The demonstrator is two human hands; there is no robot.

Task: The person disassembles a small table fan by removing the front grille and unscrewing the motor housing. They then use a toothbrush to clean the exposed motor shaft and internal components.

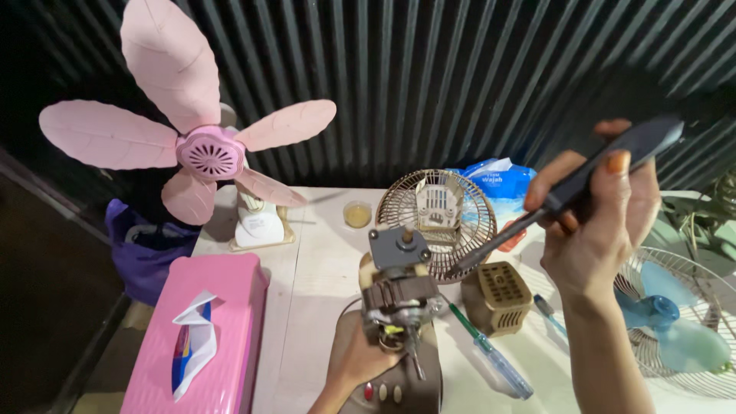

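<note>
Right fingers [613,172]: wrapped tight round the dark handle of a screwdriver [567,192], thumb along its side
Right hand [602,222]: raised above the table, well to the right of the motor
Screwdriver: slants down and left from the fist, its tip close to the grey plate atop the fan motor [399,287]; contact cannot be told
Left hand [360,360]: closed on the beige fan base [391,376] from below left, fingers mostly hidden behind it
Fan motor: upright on the base, copper windings bare, just above the left hand and below-left of the right fingers
Behind the motor: round wire fan guard [438,218], lying on the white table [307,268]
Right of the motor: beige vented cover [498,295], green-handled screwdriver [491,349] flat on the table
Far right: blue fan [675,322] in its cage
Left: pink box [207,337], pink four-bladed fan [207,149]
</note>
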